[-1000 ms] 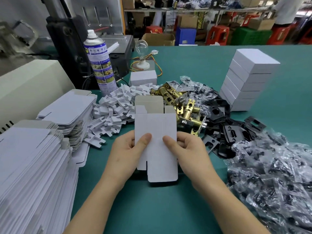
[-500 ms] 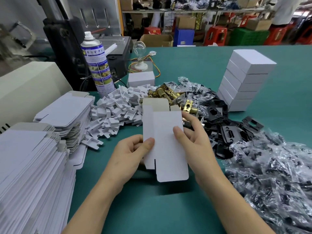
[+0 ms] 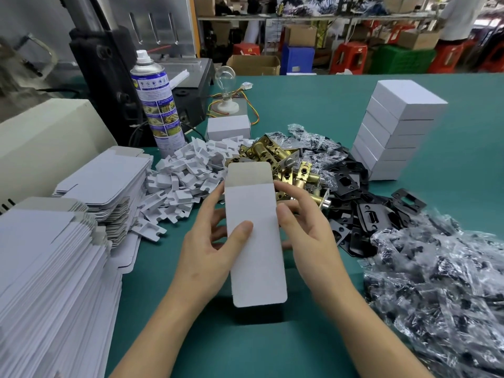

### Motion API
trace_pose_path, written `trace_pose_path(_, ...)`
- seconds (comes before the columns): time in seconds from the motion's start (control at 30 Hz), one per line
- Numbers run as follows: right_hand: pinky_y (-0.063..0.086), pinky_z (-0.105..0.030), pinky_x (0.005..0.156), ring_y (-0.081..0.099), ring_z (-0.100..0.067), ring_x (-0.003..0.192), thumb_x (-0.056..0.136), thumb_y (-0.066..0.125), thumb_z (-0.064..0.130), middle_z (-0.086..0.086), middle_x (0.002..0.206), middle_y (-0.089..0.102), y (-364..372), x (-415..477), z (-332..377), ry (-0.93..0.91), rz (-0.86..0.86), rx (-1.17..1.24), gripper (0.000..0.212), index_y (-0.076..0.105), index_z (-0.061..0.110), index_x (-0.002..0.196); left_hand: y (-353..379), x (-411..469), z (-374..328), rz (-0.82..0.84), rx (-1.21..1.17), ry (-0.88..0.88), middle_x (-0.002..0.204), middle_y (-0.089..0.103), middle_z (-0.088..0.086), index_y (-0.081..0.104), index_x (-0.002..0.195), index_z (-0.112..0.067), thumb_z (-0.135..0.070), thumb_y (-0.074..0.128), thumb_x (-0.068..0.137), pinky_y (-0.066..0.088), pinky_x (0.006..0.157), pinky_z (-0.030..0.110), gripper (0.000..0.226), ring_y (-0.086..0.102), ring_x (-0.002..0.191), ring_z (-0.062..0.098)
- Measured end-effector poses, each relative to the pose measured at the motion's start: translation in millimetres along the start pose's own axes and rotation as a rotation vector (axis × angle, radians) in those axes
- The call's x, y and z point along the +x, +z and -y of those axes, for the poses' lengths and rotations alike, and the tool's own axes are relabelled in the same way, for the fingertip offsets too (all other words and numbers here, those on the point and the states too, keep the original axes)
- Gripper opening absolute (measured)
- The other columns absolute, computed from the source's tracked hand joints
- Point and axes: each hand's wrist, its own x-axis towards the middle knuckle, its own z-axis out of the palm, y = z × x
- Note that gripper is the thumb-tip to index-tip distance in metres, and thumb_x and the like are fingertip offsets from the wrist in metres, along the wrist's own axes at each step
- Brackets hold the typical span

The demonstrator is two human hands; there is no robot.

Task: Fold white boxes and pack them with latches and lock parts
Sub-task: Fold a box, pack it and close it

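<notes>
A white box blank (image 3: 256,241) is held up over the green table (image 3: 313,110), squared into a narrow tube with both end flaps sticking out. My left hand (image 3: 207,257) grips its left side, thumb on the front face. My right hand (image 3: 308,241) holds the right edge, thumb pressed against it. Behind the blank lie brass latches (image 3: 275,156), black strike plates (image 3: 365,214) and white card inserts (image 3: 185,178). Bagged lock parts (image 3: 441,290) are heaped on the right.
Flat box blanks (image 3: 49,282) are stacked at the left, with a second stack (image 3: 106,181) behind. Several folded boxes (image 3: 395,129) are piled at the back right. A spray can (image 3: 158,105), a single box (image 3: 228,128), a light bulb (image 3: 226,80) and machines stand at the back.
The flat blank has been opened into a narrow tube and lifted higher. My left thumb has slid onto the front face and my right hand has moved to the right edge.
</notes>
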Motion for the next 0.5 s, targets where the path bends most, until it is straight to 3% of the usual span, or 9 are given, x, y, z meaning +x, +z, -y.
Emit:
trace_pose_path(0.1,0.062,-0.036,0.076,0.072,-0.014,0.103,0.097,0.060,0.039,0.005,0.110,0.069,0.5,-0.2,0.1,0.003,0.009,0.026,0.036,0.060,0.050,0.131,0.2,-0.3,-1.8,0.016,-0.032,0.024,0.124,0.072,-0.025,0.044,0.132,-0.076,-0.057,0.071,0.080,0.063,0.084,0.029,0.062,0.075,0.107,0.009)
trace_pose_path(0.27,0.058,-0.021,0.070,0.073,-0.010,0.095,0.099,0.059,0.028,0.006,0.105,0.069,1.4,-1.1,4.5,0.013,0.049,0.115,0.042,0.059,0.048,0.136,0.6,-1.6,-4.9,0.028,-0.004,0.056,0.117,0.072,-0.027,0.041,0.138,-0.075,-0.057,0.072,0.081,0.060,0.075,0.019,0.067,0.076,0.099,0.007)
trace_pose_path(0.37,0.059,-0.025,0.073,0.072,-0.012,0.099,0.096,0.059,0.029,0.005,0.105,0.070,0.0,0.2,5.9,0.033,0.063,0.131,0.040,0.063,0.047,0.131,-1.5,-1.5,-4.1,0.033,0.013,0.059,0.114,0.075,-0.022,0.041,0.142,-0.071,-0.057,0.074,0.081,0.063,0.076,0.024,0.071,0.076,0.099,0.011)
trace_pose_path(0.5,0.063,-0.045,0.081,0.071,-0.020,0.103,0.092,0.057,0.028,-0.003,0.108,0.069,-1.0,-0.3,6.7,0.066,0.090,0.134,0.035,0.068,0.042,0.122,-3.2,-3.0,-3.4,0.018,0.056,0.051,0.109,0.075,-0.015,0.050,0.138,-0.061,-0.058,0.073,0.081,0.066,0.074,0.038,0.062,0.077,0.092,0.018)
